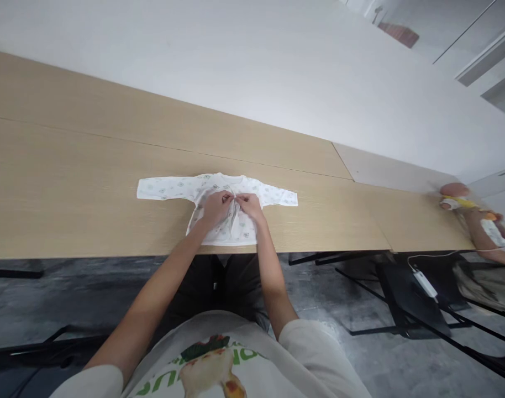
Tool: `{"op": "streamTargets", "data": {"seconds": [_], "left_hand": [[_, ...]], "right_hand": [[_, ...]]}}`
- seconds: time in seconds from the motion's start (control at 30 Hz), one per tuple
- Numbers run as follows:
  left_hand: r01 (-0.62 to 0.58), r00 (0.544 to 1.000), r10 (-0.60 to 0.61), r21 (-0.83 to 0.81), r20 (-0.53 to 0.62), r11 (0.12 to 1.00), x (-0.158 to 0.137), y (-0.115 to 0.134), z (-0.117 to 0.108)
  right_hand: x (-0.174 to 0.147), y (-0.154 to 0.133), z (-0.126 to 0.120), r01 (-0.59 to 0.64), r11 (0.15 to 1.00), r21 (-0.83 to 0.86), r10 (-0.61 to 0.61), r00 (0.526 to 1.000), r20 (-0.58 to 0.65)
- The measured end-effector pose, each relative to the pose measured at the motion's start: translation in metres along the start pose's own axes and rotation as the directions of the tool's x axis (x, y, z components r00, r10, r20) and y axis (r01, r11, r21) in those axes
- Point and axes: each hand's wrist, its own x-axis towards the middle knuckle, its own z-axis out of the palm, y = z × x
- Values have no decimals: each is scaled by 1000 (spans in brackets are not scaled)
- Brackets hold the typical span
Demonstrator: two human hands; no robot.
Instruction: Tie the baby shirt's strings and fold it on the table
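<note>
A small white baby shirt with a faint scattered print lies on the wooden table, its sleeves spread to both sides and its hem towards me. My left hand and my right hand meet at the middle of its front, below the neckline. The fingers of both hands are pinched on the shirt's front edge, where the cloth is raised in a fold. What exactly sits between the fingertips, a tie or a fastener, is too small to make out.
The long table runs along a white wall. On the right, another person's arm rests near a doll-like item. A black chair holds a white power strip with a cable. Another dark chair stands at lower left.
</note>
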Motion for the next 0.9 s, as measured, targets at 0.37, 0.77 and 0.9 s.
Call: {"op": "streamTargets", "data": {"seconds": [0.37, 0.77, 0.9], "left_hand": [[38, 999, -37, 17, -16, 999, -2, 0, -2], [16, 999, -11, 126, -46, 992, -1, -4, 3], [-16, 999, 22, 187, -35, 982, -1, -5, 5]], "right_hand": [[-3, -5, 6, -58, 995, 80, 56, 998, 21], [0, -8, 12, -39, 987, -153, 22, 994, -111], [0, -9, 12, -36, 989, -145, 15, 990, -140]]}}
